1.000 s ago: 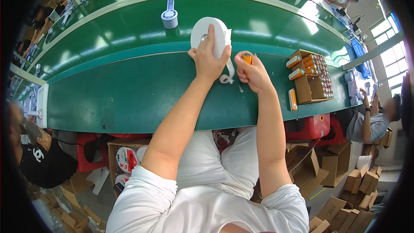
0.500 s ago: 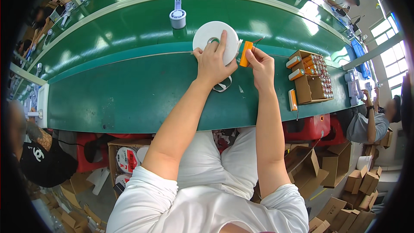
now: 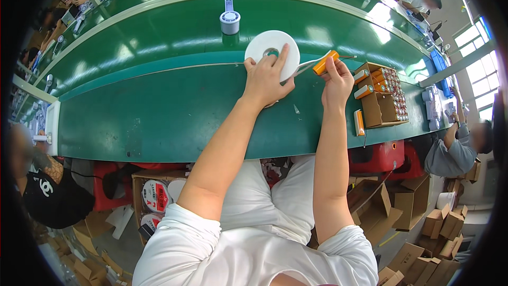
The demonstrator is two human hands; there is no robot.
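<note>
My left hand (image 3: 265, 80) grips a roll of white tape (image 3: 257, 44), its fingers spread over the flat face near the core hole. Between thumb and fingers, my right hand (image 3: 337, 83) pinches an orange cylindrical battery (image 3: 326, 63) with a thin wire trailing off to the right. A strip of white tape (image 3: 307, 65) stretches from the roll to the battery. Right of that hand stands an open cardboard box (image 3: 382, 118) holding rows of orange batteries. Another orange battery (image 3: 359, 123) lies on the table against the box's left side.
A pale handheld fan (image 3: 229, 23) stands on the green conveyor (image 3: 174, 34) beyond the green table (image 3: 106, 111). Co-workers sit at both sides; one in grey (image 3: 455, 151) is at the right. Under the table are red stools (image 3: 378, 154) and open cartons (image 3: 413, 201).
My right hand has moved right with the battery, drawing out a length of tape from the roll. The roll has shifted slightly right. The fan has slid right on the conveyor.
</note>
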